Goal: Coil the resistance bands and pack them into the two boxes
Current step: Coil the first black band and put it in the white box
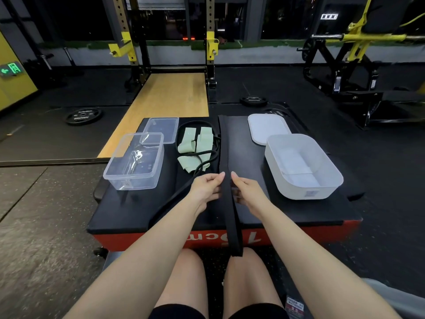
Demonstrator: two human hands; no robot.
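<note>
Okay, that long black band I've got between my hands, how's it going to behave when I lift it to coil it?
Probably floppy: the black band drapes over the platform edge and hangs limp toward your knees. It looks flat and wide, so it should likely coil neatly but may spring open if released. With left hand and right hand pinching it, the loose tail will likely swing.

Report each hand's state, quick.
Left hand: pinching the black band.
Right hand: fingers curled at the same band; actual grip cannot be told.
</note>
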